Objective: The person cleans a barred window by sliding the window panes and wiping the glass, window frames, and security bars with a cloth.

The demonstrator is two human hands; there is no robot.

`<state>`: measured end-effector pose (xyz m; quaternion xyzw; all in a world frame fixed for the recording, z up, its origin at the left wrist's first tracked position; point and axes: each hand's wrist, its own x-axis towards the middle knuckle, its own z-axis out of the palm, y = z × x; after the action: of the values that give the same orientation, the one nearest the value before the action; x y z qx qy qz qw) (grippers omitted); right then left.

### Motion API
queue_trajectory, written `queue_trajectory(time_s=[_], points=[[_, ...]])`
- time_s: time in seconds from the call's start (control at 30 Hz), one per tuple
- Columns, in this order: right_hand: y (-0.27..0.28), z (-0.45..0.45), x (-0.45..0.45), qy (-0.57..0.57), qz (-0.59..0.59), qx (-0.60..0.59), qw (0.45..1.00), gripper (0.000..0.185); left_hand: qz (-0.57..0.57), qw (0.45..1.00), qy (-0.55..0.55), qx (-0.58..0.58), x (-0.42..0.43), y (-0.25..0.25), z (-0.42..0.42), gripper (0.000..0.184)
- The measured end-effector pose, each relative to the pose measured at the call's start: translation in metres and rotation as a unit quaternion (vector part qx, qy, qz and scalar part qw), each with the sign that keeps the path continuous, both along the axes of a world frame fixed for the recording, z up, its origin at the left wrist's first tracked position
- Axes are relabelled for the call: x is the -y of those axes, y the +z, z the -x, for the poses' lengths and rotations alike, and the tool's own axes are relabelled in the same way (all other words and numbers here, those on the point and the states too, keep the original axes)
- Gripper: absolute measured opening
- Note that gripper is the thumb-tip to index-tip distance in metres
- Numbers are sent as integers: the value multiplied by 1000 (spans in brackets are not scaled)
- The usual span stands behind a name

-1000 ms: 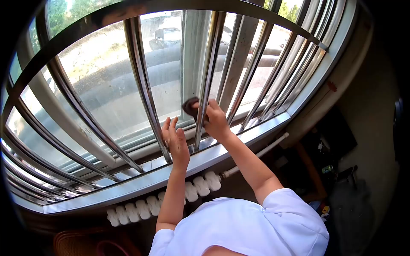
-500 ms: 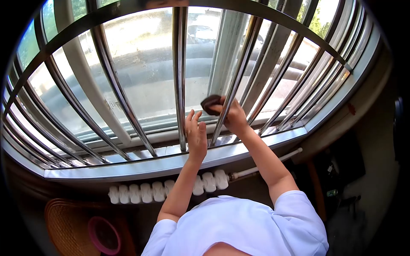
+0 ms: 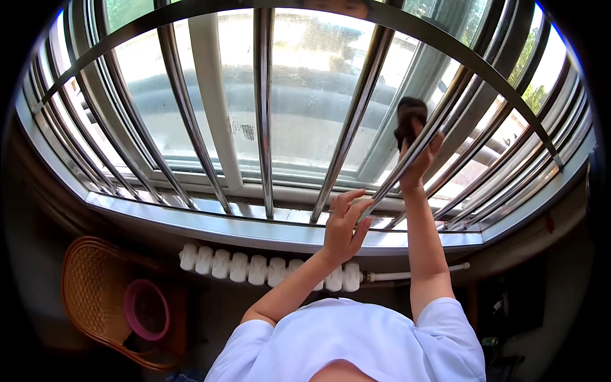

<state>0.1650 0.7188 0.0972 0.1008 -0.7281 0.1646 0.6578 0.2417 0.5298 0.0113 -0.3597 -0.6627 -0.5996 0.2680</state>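
Behind window bars, dark cloth (image 3: 412, 114) in right hand (image 3: 420, 159)

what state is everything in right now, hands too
left hand: open, fingers loosely curved beside the bars
right hand: closed on the cloth
cloth: bunched up, held near the window
bars: fixed in their frame
window: glass see-through; can't tell if shut
basin: uncovered, contents too dark to tell
radiator: can't tell if on
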Motion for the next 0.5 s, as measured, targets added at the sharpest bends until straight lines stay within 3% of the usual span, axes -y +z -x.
queue_trajectory(time_s=[0.03, 0.07, 0.17, 0.3, 0.37, 0.5], points=[[-22, -7, -11, -50, -114, 71, 990, 49, -9, 1000, 12, -5, 6, 2, -1, 24], [-36, -16, -10, -32, -142, 115, 983, 48, -12, 1000, 16, -7, 11, 3, 1, 24], [-55, -56, -10, 35, -73, 266, 961, 44, -49, 988, 116, -94, 35, 6, 15, 17], [-30, -96, 22, 35, 157, 28, 987, 55, -83, 954, 271, -100, 69, 19, 43, 16], [-10, -93, 43, 84, 87, -55, 991, 58, -124, 954, 253, -99, 73, 32, 52, 18], [58, -44, 101, 113, 29, -24, 993, 59, -98, 967, 202, -116, 62, 53, 53, 16]])
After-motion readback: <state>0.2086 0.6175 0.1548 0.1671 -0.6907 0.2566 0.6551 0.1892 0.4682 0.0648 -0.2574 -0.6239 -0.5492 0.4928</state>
